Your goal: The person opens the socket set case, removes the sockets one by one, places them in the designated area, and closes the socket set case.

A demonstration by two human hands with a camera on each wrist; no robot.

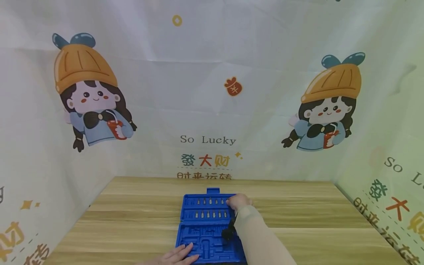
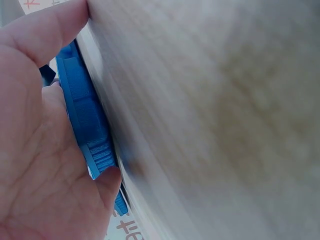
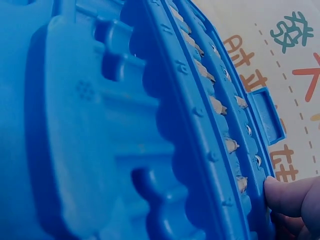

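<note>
two hands at one blue case [image 1: 206, 221], which lies open on the table [image 1: 132, 213], latch [image 1: 213, 190] toward the table's far edge. two rows of bits [image 1: 208, 214] stand in the case's far half; near half has moulded hollows. left hand [image 1: 177, 254]: fingers extended, spread, resting over the case's near-left corner. right hand [image 1: 240, 201]: at the case's far-right corner, thumb against the rim beside the end of the far row; cannot tell whether it pinches a bit. printed cloth [image 1: 165, 92] behind the table's far edge.
</note>
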